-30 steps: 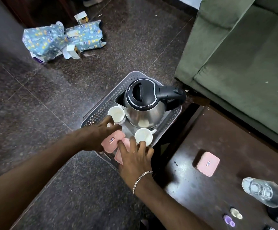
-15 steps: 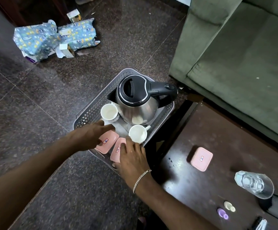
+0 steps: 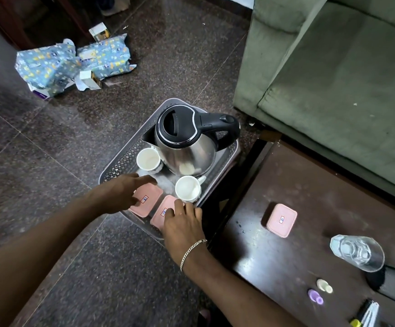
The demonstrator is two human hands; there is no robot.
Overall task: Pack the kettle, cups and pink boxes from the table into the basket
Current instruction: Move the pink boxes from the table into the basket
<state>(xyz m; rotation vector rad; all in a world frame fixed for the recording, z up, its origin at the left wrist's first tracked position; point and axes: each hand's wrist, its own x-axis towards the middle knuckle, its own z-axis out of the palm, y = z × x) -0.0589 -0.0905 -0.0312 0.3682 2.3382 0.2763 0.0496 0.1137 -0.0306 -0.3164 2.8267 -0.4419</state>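
A grey perforated basket (image 3: 121,161) stands on the floor beside the table. Inside it are a steel kettle (image 3: 187,142) with a black lid and handle, two white cups (image 3: 148,160) (image 3: 188,188), and two pink boxes lying flat side by side. My left hand (image 3: 118,194) rests with spread fingers on the left pink box (image 3: 148,199). My right hand (image 3: 182,223) lies with its fingertips on the right pink box (image 3: 164,210), just below the near cup. A third pink box (image 3: 281,219) sits on the dark wooden table (image 3: 286,267).
A green sofa (image 3: 333,79) stands behind the table. On the table's right side lie a clear glass (image 3: 356,252) on its side, two small caps (image 3: 319,291) and a black object. Blue wrapped parcels (image 3: 71,64) and small cartons lie on the floor at the far left.
Both hands have settled the two pink boxes flat into the near end of the basket. The left hand's fingers have spread over its box. The camera shifted slightly.
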